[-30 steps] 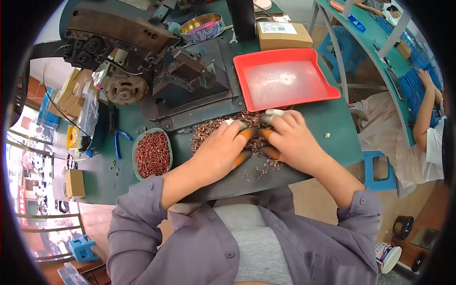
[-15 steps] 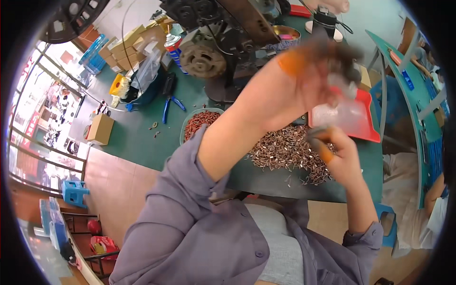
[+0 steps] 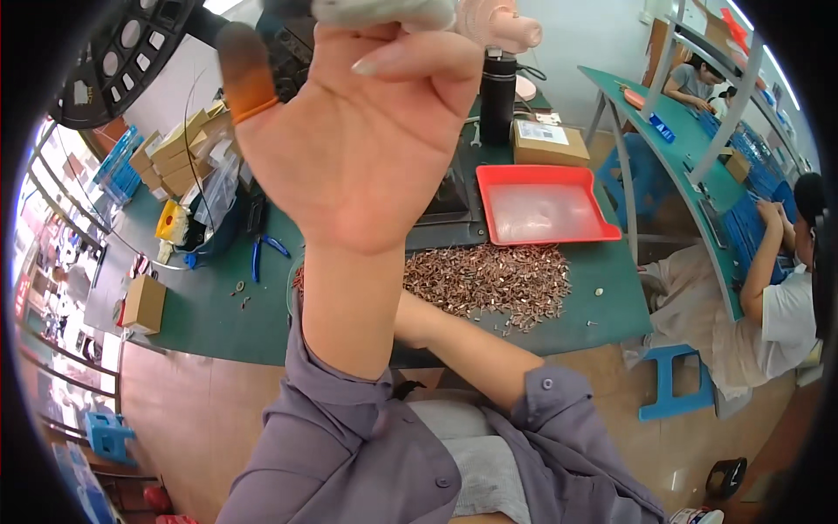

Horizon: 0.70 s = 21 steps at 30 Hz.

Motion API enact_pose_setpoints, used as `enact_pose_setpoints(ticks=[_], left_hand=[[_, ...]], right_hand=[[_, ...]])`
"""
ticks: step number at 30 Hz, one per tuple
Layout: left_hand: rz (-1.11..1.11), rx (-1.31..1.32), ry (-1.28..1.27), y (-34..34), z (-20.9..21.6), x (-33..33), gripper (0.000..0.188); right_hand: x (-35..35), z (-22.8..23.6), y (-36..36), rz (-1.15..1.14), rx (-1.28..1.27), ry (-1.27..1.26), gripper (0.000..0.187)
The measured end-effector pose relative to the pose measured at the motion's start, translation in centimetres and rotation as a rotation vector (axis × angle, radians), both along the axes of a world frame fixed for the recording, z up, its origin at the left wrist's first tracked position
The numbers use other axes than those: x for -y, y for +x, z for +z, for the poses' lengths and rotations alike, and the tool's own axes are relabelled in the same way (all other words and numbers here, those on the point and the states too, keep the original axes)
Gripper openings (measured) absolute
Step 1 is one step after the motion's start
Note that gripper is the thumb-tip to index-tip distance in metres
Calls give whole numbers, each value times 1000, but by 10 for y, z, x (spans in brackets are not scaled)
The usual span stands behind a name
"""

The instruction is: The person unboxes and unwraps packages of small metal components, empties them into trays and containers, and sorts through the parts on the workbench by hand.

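Observation:
My left hand is raised close in front of me, palm facing me. Its thumb stands out to the left in an orange and dark finger cot. The other fingers curl inward at the upper edge, where something whitish-grey lies across them; I cannot make out whether this is a finger covering or a held thing. My right forearm passes behind the left one, which hides my right hand. Beyond them, a heap of small copper-brown metal pieces lies on the green table.
A red tray stands behind the heap, with a cardboard box and black bottle farther back. Blue-handled pliers and a small carton lie left. Other people sit at the right-hand bench, near a blue stool.
My left hand has come up and back toward me from the far right, palm now toward me. My right hand has moved left from the heap's right side, behind my left arm. The view has shifted.

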<state>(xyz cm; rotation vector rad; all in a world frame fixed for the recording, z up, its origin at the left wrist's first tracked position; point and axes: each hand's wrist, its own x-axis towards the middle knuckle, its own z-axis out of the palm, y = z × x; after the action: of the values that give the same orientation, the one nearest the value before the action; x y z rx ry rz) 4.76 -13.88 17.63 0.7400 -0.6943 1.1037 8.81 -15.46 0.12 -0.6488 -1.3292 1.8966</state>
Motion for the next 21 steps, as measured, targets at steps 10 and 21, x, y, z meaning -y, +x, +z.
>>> enact_pose_setpoints(ticks=[10, 21], left_hand=[[191, 124, 149, -76, 48, -9, 39], [615, -9, 345, -92, 33, -16, 42]], right_hand=[[35, -23, -61, 120, -75, -361, 38], [48, -44, -63, 198, -23, -597, 49]])
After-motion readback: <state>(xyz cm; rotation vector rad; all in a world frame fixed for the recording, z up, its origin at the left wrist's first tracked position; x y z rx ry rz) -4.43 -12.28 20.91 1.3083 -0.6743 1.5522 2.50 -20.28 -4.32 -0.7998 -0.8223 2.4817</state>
